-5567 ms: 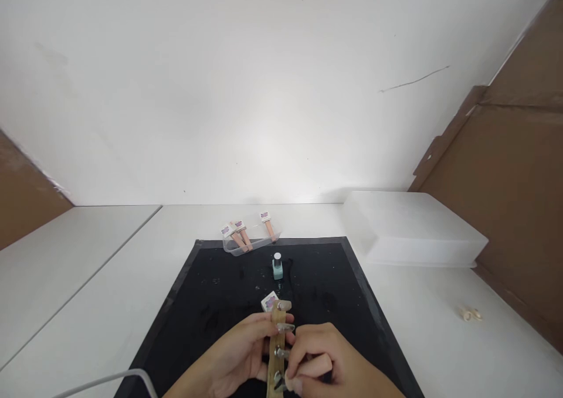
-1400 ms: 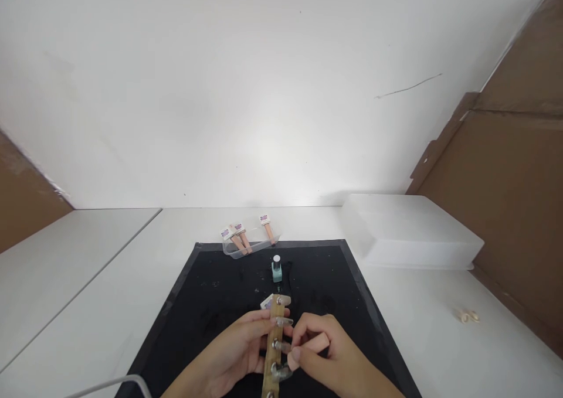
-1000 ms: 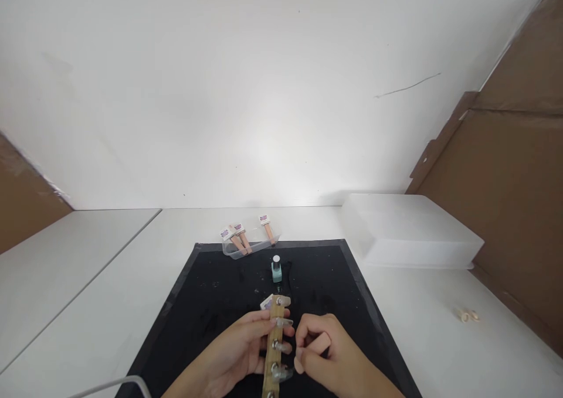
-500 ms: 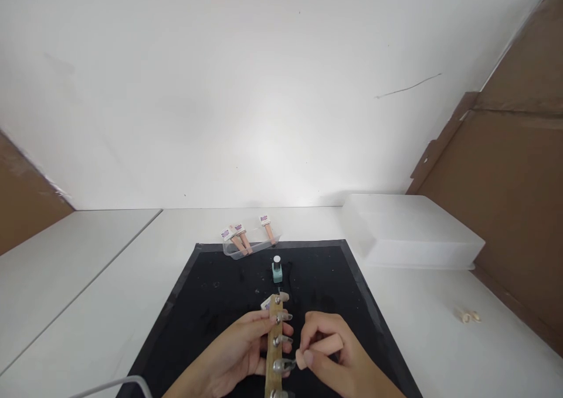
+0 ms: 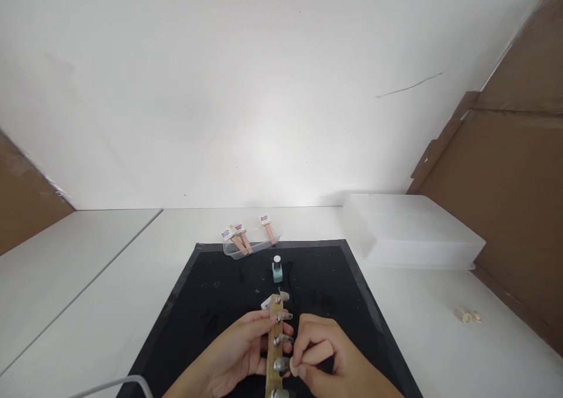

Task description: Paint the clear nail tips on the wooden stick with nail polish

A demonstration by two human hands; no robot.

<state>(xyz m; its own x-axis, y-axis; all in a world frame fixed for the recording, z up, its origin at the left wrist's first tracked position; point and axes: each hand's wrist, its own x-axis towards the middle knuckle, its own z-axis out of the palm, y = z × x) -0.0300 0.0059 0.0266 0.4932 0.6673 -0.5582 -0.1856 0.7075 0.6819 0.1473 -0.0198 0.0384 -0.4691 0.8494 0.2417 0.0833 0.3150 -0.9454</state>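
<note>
Your left hand (image 5: 237,351) grips a narrow tan wooden strip (image 5: 273,345) from its left side, fingers wrapped over it. The strip runs away from you above the black rectangular mat (image 5: 211,304) and carries a row of clear false nail tips on silvery mounts (image 5: 284,339) along its right edge. One pale tip sits at the strip's far end.

Your right hand (image 5: 328,357) is closed around a peach-coloured finger-shaped piece (image 5: 314,353), pinched between thumb and fingers. Its near end sits right against the third nail tip on the strip; whether the two actually touch cannot be told. Both hands are low in view, just beside each other, over the near part of the mat.

A small white tag (image 5: 265,303) peeks out just left of the strip's far end.

Farther back on the mat: a small mint-green nail polish bottle with a white cap (image 5: 277,269), upright, well apart from the hands.

At the mat's far edge: a shallow clear plastic tray (image 5: 253,247) holding three peach-coloured sticks with white labelled tops (image 5: 240,237), leaning.

On the white worktop (image 5: 440,339) to the right: a large translucent white plastic box (image 5: 413,231), and nearer you, two small pale ring-like pieces (image 5: 468,315) lying together.

A grey cable (image 5: 114,383) curves in at lower left. Brown cardboard panels (image 5: 514,199) stand at the right.
</note>
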